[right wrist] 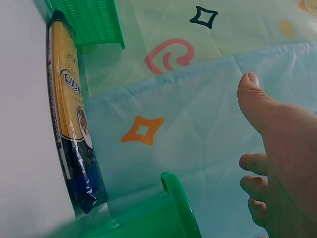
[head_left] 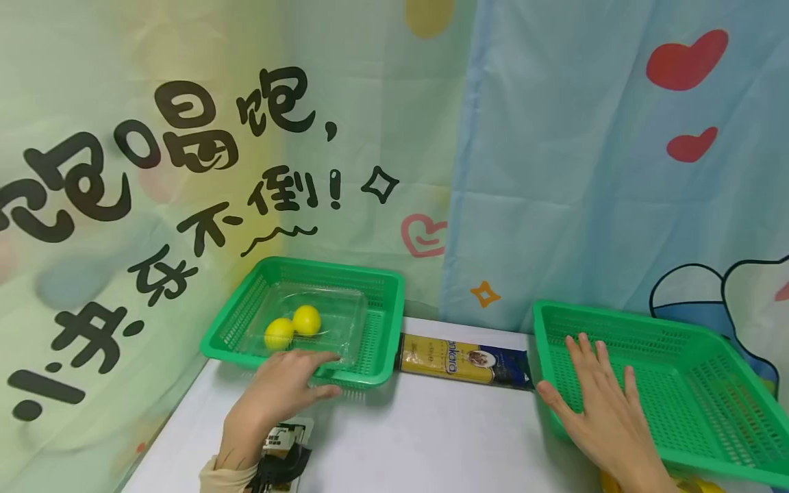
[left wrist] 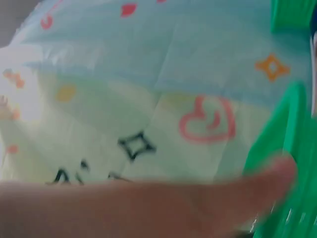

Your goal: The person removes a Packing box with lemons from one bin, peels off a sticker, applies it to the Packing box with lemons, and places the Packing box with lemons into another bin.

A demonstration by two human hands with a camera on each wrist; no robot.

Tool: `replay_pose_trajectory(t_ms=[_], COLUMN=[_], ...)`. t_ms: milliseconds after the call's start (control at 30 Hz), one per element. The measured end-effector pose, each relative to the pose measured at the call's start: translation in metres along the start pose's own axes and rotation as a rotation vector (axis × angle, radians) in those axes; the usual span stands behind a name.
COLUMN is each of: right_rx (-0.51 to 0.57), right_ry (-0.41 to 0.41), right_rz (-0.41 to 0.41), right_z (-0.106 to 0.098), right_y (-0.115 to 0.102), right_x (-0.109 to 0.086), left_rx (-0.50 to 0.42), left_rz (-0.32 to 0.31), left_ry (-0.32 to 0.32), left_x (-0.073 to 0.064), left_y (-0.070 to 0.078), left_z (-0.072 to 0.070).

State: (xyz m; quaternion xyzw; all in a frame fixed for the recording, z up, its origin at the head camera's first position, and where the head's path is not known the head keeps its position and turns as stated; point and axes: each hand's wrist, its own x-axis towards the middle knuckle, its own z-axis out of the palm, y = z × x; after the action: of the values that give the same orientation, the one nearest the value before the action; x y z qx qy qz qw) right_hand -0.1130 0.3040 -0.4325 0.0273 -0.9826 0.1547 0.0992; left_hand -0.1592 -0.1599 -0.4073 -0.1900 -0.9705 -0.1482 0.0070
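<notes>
My left hand [head_left: 280, 390] is over the front rim of the left green basket [head_left: 394, 329], thumb and forefinger stretched to the right. Whether it touches the rim cannot be told; its other fingers are hidden. Inside that basket is a clear plastic box [head_left: 345, 308], with two round yellow fruits [head_left: 307, 320], perhaps lemons, seen within or through it. My right hand [head_left: 607, 411] hovers at the left side of the right green basket [head_left: 690, 376], fingers spread and nothing held. Between the baskets lies a packet of spaghetti [head_left: 465, 359], also seen in the right wrist view.
A flat package [head_left: 286, 438] with a black item [head_left: 282, 469] on it lies below my left wrist. Yellow things [head_left: 699, 485] show partly at the bottom edge, by my right wrist. Printed curtains [head_left: 524, 171] hang behind and left of the white table [head_left: 431, 438].
</notes>
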Motion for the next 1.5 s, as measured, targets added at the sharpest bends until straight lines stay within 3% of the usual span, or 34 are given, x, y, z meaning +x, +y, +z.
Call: replay_pose_trajectory(t_ms=[133, 233, 367, 500, 767, 1000, 1167, 1267, 1500], right_rx=[-0.004, -0.004, 0.017, 0.116, 0.16, 0.325, 0.453, 0.529, 0.6], right_ry=[-0.007, -0.01, 0.002, 0.008, 0.043, 0.141, 0.079, -0.002, -0.171], right_rz=[0.005, 0.006, -0.007, -0.03, -0.014, -0.126, -0.205, -0.236, -0.167], right_z=[0.0, 0.0, 0.0, 0.0, -0.01, -0.002, 0.013, 0.026, 0.068], right_y=[0.0, 0.0, -0.002, -0.012, -0.044, -0.09, -0.136, -0.164, -0.219], right_x=[-0.001, -0.001, -0.001, 0.002, 0.015, 0.033, 0.057, 0.071, 0.092], left_rx=[0.027, 0.023, 0.01, 0.009, -0.002, -0.008, -0.013, -0.009, -0.002], left_rz=[-0.075, -0.089, -0.076, -0.091, -0.116, -0.109, -0.098, -0.091, -0.1], left_ry=[0.006, 0.032, 0.06, 0.064, 0.061, 0.063, 0.07, 0.074, 0.06], left_x=[-0.007, -0.008, -0.008, -0.011, -0.015, -0.012, -0.008, -0.005, -0.003], left_y=[-0.021, -0.031, -0.035, -0.036, -0.04, -0.041, -0.04, -0.039, -0.038], left_z=[-0.005, -0.004, -0.001, 0.001, -0.001, -0.004, -0.007, -0.007, -0.008])
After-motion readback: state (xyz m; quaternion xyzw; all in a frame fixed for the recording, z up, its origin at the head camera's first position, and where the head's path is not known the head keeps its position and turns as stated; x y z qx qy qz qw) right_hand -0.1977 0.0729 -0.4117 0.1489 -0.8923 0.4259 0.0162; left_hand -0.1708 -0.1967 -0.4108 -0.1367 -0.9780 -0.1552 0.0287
